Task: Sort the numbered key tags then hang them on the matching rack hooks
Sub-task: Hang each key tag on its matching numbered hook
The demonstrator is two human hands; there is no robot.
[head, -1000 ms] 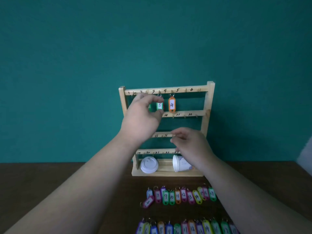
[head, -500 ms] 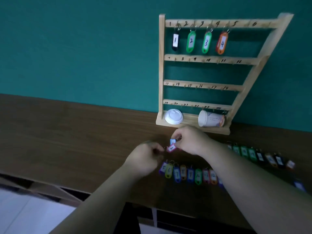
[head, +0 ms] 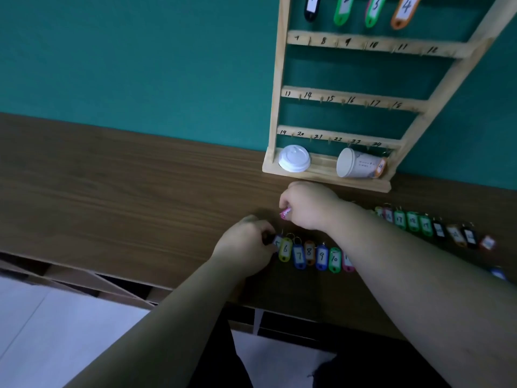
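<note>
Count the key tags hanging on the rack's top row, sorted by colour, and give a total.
Black tag: 1
Green tags: 2
Orange tag: 1
Total: 4

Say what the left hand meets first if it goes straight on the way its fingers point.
The tag marked 5 at the near row's left end; the left hand seems to touch it. Yellow tag 6 comes next.
</note>
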